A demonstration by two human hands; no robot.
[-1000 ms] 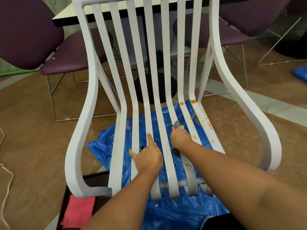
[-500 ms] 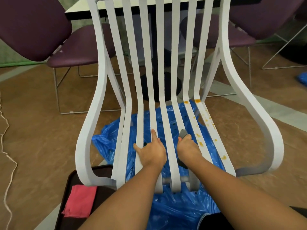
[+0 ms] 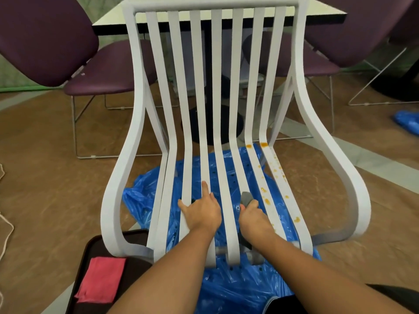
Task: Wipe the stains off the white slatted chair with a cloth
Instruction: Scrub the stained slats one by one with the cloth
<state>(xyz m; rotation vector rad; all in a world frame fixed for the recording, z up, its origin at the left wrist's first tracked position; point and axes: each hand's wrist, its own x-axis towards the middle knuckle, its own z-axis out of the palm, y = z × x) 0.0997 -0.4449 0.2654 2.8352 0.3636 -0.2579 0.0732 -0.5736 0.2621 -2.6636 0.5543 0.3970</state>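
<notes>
Near left, pink cloth on dark tray. Mid-seat of white slatted chair, left hand flat on slats, fingers spread, holding nothing. Just right, right hand, fingers curled round grey cloth. Farther right, orange stains.

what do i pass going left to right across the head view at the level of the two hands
pink cloth → left hand → right hand gripping the grey cloth → orange stains → white chair's curved arm
</notes>
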